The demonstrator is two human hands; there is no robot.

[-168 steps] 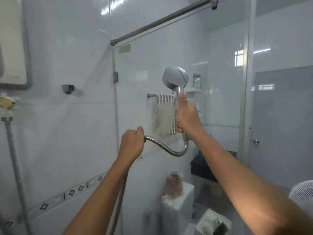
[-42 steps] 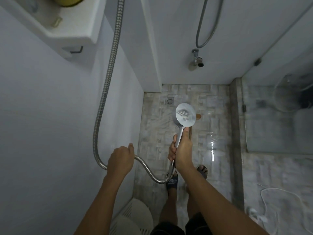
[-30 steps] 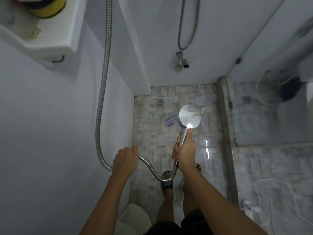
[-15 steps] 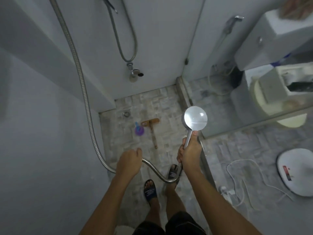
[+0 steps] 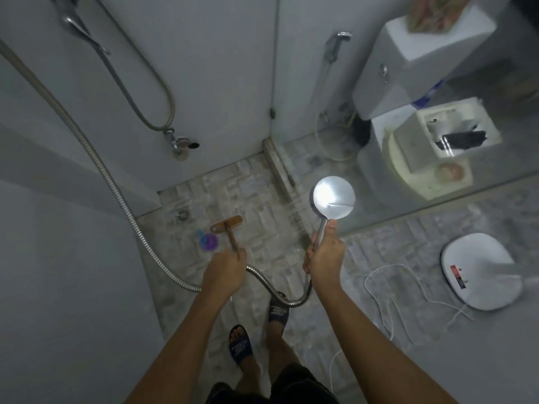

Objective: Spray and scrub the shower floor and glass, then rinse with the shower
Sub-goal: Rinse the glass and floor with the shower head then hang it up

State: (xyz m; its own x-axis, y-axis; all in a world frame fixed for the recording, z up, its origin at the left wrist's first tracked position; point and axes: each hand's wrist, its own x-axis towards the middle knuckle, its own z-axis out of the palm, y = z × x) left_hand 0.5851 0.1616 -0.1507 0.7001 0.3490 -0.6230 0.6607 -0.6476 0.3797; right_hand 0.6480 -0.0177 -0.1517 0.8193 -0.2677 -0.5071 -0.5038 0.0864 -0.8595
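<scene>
My right hand (image 5: 323, 256) grips the handle of the chrome shower head (image 5: 333, 201), held over the lower edge of the glass panel (image 5: 379, 182); water streaks run from it toward the tiled shower floor (image 5: 256, 205). My left hand (image 5: 226, 271) grips the metal hose (image 5: 116, 188), which loops from the wall under both hands to the shower head. A wooden scrub brush (image 5: 227, 225) and a purple spray bottle (image 5: 207, 242) lie on the floor just beyond my left hand, near the drain (image 5: 183, 214).
A wall tap (image 5: 180, 142) with a second hose hangs on the far wall. Behind the glass stands a toilet (image 5: 414, 158). A white fan base (image 5: 481, 274) and its cord (image 5: 388, 290) lie on the floor at right. My sandalled feet (image 5: 256, 330) stand at the shower entrance.
The view swung from the glass down to the floor, then right. Both hands kept their grips; the shower head moved right toward the glass edge, and the brush and bottle came into view.
</scene>
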